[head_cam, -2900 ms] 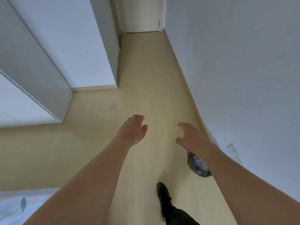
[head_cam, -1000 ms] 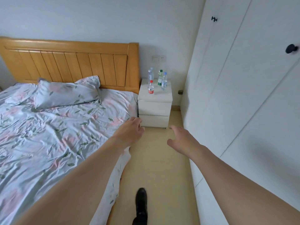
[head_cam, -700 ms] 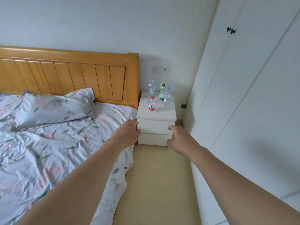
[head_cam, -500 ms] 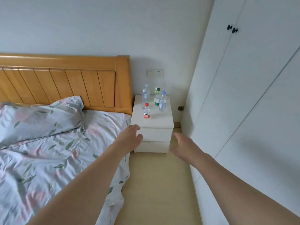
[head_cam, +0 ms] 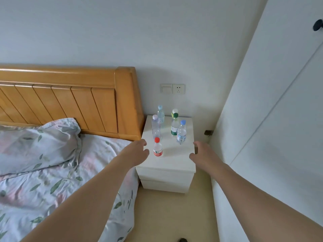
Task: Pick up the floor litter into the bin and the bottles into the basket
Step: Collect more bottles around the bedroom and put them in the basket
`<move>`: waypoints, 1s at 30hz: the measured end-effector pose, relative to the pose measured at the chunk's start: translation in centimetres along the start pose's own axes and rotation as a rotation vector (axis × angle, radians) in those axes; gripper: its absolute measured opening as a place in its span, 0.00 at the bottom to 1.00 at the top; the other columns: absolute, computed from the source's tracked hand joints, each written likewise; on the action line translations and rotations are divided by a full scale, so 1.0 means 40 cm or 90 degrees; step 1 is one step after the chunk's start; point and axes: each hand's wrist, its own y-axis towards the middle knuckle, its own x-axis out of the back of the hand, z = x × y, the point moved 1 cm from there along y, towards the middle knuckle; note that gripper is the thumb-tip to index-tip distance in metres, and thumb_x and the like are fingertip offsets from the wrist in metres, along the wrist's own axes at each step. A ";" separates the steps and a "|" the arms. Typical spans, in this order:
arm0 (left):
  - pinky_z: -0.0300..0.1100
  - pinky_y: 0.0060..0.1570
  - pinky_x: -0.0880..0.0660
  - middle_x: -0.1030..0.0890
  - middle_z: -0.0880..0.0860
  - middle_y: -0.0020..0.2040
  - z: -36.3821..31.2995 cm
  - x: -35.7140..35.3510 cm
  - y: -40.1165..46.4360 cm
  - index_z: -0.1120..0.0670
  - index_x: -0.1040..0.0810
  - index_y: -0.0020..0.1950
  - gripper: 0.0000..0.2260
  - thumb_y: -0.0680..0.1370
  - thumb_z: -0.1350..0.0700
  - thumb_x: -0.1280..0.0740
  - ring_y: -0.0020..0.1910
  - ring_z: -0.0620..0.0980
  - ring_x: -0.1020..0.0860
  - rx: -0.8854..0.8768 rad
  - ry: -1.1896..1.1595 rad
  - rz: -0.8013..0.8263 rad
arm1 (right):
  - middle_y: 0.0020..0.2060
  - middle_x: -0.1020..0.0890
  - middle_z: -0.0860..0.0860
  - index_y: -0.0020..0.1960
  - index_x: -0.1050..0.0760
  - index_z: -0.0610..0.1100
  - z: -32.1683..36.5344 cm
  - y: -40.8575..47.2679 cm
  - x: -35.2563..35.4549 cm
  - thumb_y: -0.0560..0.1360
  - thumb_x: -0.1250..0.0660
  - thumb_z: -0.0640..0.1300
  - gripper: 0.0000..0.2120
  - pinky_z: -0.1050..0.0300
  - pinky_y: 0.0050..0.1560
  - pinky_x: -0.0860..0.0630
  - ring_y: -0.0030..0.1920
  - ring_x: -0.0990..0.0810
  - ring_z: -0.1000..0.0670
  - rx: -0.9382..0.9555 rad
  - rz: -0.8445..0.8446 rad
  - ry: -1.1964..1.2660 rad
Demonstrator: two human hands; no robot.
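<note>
Several plastic bottles stand upright on a white nightstand [head_cam: 173, 165]. Nearest is a small red-capped bottle [head_cam: 157, 147]; behind it stand a clear bottle [head_cam: 155, 127], a blue-capped bottle [head_cam: 181, 131], a green-capped bottle [head_cam: 174, 124] and a pale blue one [head_cam: 160, 114]. My left hand [head_cam: 138, 151] hovers just left of the red-capped bottle, fingers apart, holding nothing. My right hand [head_cam: 201, 152] is over the nightstand's right edge, open and empty too. No bin or basket is in view.
A bed [head_cam: 52, 172] with a floral sheet, a pillow [head_cam: 38, 145] and a wooden headboard [head_cam: 70, 100] fills the left. White wardrobe doors [head_cam: 272, 137] line the right. A narrow strip of wooden floor [head_cam: 174, 215] runs between them to the nightstand.
I have turned from the hallway to the bedside and come closer to the nightstand. Both hands have reached forward, to either side of the bottles.
</note>
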 end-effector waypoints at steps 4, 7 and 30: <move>0.47 0.58 0.25 0.25 0.52 0.64 -0.029 0.004 0.168 0.52 0.32 0.71 0.19 0.80 0.50 0.41 0.58 0.51 0.24 -0.001 0.018 0.022 | 0.67 0.32 0.47 0.72 0.38 0.44 0.023 0.220 0.033 0.75 0.39 0.45 0.26 0.50 0.59 0.28 0.63 0.29 0.44 0.001 0.001 -0.027; 0.47 0.52 0.24 0.24 0.53 0.62 -0.032 -0.024 0.320 0.53 0.33 0.69 0.18 0.80 0.50 0.42 0.56 0.53 0.23 0.017 0.051 0.047 | 0.65 0.31 0.45 0.69 0.37 0.42 0.032 0.392 0.026 0.76 0.38 0.46 0.24 0.50 0.58 0.28 0.62 0.28 0.43 -0.012 -0.002 -0.036; 0.44 0.39 0.35 0.32 0.50 0.41 0.024 -0.244 0.766 0.54 0.33 0.53 0.07 0.78 0.52 0.42 0.39 0.53 0.31 0.009 0.182 0.122 | 0.56 0.32 0.47 0.59 0.29 0.44 -0.068 0.911 -0.144 0.77 0.36 0.43 0.11 0.52 0.43 0.24 0.42 0.23 0.42 -0.059 0.091 -0.115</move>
